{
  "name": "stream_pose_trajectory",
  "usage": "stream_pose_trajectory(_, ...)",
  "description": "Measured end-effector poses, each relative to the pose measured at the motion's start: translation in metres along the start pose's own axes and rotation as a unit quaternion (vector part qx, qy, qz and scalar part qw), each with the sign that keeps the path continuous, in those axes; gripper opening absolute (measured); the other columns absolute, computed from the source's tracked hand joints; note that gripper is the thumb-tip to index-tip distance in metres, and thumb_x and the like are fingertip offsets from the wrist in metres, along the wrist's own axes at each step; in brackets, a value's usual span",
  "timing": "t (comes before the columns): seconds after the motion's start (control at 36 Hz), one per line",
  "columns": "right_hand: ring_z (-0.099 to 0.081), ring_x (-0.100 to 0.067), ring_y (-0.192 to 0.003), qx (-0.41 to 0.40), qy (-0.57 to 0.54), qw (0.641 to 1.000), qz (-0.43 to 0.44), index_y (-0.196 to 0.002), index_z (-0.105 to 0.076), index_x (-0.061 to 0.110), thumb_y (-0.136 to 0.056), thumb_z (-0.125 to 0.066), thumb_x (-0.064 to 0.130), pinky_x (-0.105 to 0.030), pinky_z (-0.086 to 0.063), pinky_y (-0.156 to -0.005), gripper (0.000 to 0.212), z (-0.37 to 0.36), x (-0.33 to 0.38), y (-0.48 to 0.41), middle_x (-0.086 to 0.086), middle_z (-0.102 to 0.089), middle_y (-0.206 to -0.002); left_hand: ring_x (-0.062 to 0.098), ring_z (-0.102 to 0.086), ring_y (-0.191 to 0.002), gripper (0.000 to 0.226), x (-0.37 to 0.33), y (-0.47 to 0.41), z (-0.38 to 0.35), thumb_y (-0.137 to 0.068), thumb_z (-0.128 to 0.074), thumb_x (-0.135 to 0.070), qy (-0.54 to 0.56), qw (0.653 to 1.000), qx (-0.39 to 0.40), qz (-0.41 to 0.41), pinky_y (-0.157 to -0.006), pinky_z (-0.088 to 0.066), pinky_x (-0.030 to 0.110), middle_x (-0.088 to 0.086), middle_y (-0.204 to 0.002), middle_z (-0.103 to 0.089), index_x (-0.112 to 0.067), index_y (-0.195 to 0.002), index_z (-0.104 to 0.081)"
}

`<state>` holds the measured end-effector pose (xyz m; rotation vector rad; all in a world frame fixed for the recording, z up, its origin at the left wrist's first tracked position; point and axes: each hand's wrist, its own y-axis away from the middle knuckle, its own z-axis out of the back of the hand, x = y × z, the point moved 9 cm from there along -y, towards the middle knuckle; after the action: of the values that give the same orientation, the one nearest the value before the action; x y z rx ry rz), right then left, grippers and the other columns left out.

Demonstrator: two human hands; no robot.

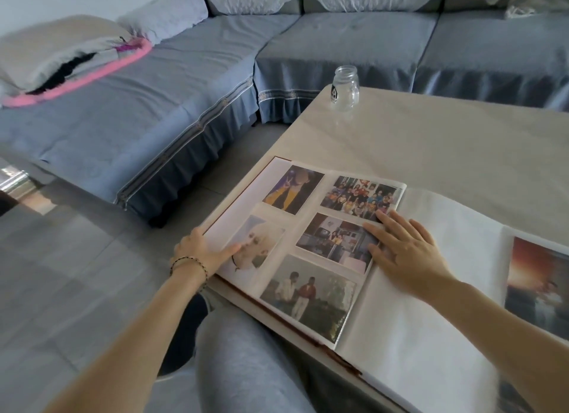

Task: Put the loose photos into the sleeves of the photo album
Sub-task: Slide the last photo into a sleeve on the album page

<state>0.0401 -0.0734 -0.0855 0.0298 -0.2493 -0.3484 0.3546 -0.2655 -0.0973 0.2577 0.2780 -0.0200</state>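
An open white-paged photo album (431, 335) lies on a pale beige table (431, 141). The left hand (200, 252) grips its left edge. The right hand (406, 249) lies flat on a page.

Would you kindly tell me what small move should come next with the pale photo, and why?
Probably push the pale photo deeper into its sleeve with the left hand, thumb resting on it, fingers curled over the album edge; the right hand lies flat, steadying the page.
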Motion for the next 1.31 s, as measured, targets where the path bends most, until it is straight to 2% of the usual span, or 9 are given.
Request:
stream_pose_trajectory(0.36, 0.005, -0.006, -0.143, 0.021, 0.027, 0.999, -0.004, -0.144, -0.017, 0.045, -0.054, 0.035, 0.077, -0.024, 0.01, -0.112, 0.109, -0.005, -0.002, -0.001, 0.015, -0.005, -0.156, 0.031, -0.042, -0.117, 0.113, 0.021, -0.028, -0.006, -0.042, -0.071, -0.079, 0.011, 0.995, 0.076, 0.064, -0.097, -0.042, 0.046, 0.012, -0.128, -0.043, -0.014, -0.129, -0.036)
stream_pose_trajectory(0.53, 0.006, -0.01, -0.144, 0.062, 0.031, 0.998, 0.011, -0.146, -0.016, 0.039, -0.079, 0.016, 0.07, -0.03, 0.005, -0.116, 0.081, -0.001, 0.008, -0.002, 0.01, -0.003, -0.157, 0.02, -0.056, -0.085, 0.074, 0.011, -0.022, 0.023, -0.053, -0.079, -0.06, 0.132, 0.991, 0.028, 0.018, -0.067, -0.048, 0.031, 0.007, -0.104, -0.055, -0.012, -0.106, -0.059)
stream_pose_trajectory(0.61, -0.003, -0.012, -0.144, 0.059, -0.024, 0.998, -0.018, -0.147, -0.021, 0.032, -0.098, -0.029, 0.046, -0.03, -0.002, -0.116, 0.051, 0.014, 0.016, 0.001, 0.007, -0.008, -0.157, 0.023, -0.06, -0.074, 0.05, -0.005, -0.004, 0.064, -0.053, -0.085, -0.044, 0.204, 0.977, -0.053, -0.042, -0.057, -0.047, 0.029, 0.012, -0.09, -0.061, -0.009, -0.083, -0.065)
stream_pose_trajectory(0.69, -0.015, -0.013, -0.142, 0.044, -0.089, 0.995, -0.004, -0.145, -0.028, 0.028, -0.097, -0.042, 0.035, -0.03, -0.014, -0.115, 0.05, 0.031, 0.035, 0.002, 0.007, -0.015, -0.156, 0.02, -0.047, -0.051, 0.039, -0.028, 0.025, 0.11, -0.056, -0.084, -0.03, 0.253, 0.951, -0.122, -0.129, -0.045, -0.032, 0.019, 0.015, -0.059, -0.053, -0.001, -0.057, -0.059)
stream_pose_trajectory(0.86, -0.041, -0.01, -0.129, -0.024, -0.193, 0.978, 0.082, -0.141, -0.037, 0.028, -0.095, -0.048, 0.034, -0.018, -0.027, -0.105, 0.048, 0.089, 0.092, 0.013, 0.011, -0.03, -0.149, 0.003, -0.064, -0.08, 0.028, -0.083, 0.114, 0.181, -0.066, -0.081, -0.01, 0.387, 0.873, -0.206, -0.213, -0.054, -0.045, 0.008, -0.012, -0.082, -0.065, -0.023, -0.086, -0.066)
stream_pose_trajectory(0.94, -0.053, -0.01, -0.113, -0.038, -0.311, 0.947, 0.075, -0.138, -0.041, 0.026, -0.093, -0.051, 0.033, -0.024, -0.038, -0.102, 0.047, 0.123, 0.108, 0.02, 0.008, -0.046, -0.135, -0.014, -0.06, -0.074, 0.032, -0.115, 0.155, 0.192, -0.069, -0.077, -0.002, 0.444, 0.835, -0.179, -0.271, -0.055, -0.044, 0.004, -0.02, -0.082, -0.063, -0.024, -0.091, -0.067)
stream_pose_trajectory(1.06, -0.061, -0.016, -0.107, -0.049, -0.512, 0.857, 0.023, -0.118, -0.057, 0.017, -0.093, -0.048, 0.033, -0.036, -0.046, -0.098, 0.031, 0.159, 0.097, 0.042, -0.004, -0.062, -0.119, -0.002, -0.065, -0.075, 0.032, -0.154, 0.202, 0.184, -0.064, -0.069, -0.009, 0.531, 0.762, -0.049, -0.368, -0.062, -0.048, 0.01, -0.014, -0.08, -0.072, -0.032, -0.085, -0.071)
stream_pose_trajectory(1.17, -0.066, -0.024, -0.098, -0.038, -0.67, 0.739, -0.048, -0.117, -0.055, 0.018, -0.084, -0.048, 0.049, -0.037, -0.051, -0.091, 0.046, 0.177, 0.058, 0.074, -0.017, -0.065, -0.109, 0.004, -0.062, -0.094, 0.044, -0.205, 0.254, 0.163, -0.066, -0.071, -0.041, 0.41, 0.75, 0.053, -0.517, -0.076, -0.047, 0.014, -0.014, -0.105, -0.066, -0.036, -0.11, -0.065)
stream_pose_trajectory(1.31, -0.065, -0.03, -0.09, -0.003, -0.727, 0.681, -0.089, -0.117, -0.056, 0.005, -0.069, -0.047, 0.06, -0.036, -0.054, -0.083, 0.074, 0.188, 0.011, 0.117, -0.023, -0.065, -0.104, 0.01, -0.047, -0.119, 0.075, -0.258, 0.306, 0.109, -0.062, -0.05, -0.083, 0.27, 0.719, 0.182, -0.615, -0.097, -0.038, 0.016, -0.021, -0.122, -0.046, -0.046, -0.127, -0.047)
